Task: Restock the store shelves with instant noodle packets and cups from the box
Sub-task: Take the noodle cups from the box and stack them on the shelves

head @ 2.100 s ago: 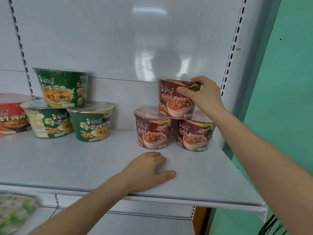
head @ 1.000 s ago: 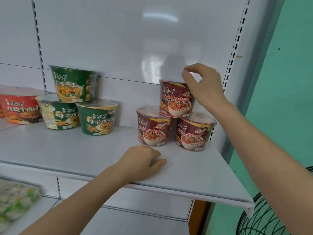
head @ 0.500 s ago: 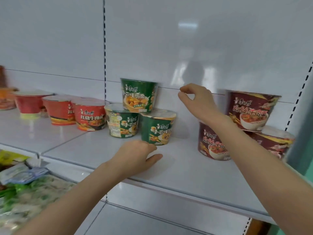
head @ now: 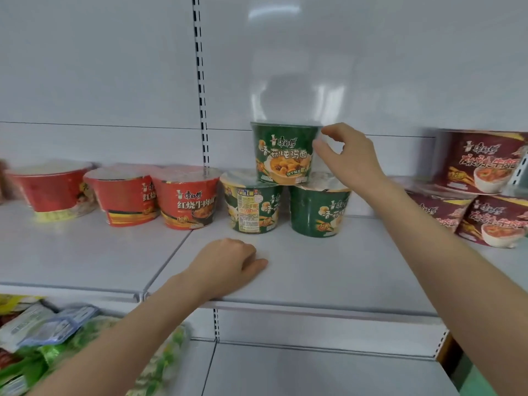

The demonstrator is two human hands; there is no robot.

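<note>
Shelf carries two lower green cups at centre frame, with the top green cup stacked on them. Right hand is at its right edge, fingers curled, thumb touching the side; grip cannot be confirmed. Left hand rests on the shelf, lower centre, fingers loosely curled, holding nothing.

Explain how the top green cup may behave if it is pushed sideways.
The top green cup sits across two lower green cups, so a sideways push would probably tip it off. Its base is narrower than its rim, which likely adds to that. Its glossy wrap may feel slippery.
</note>
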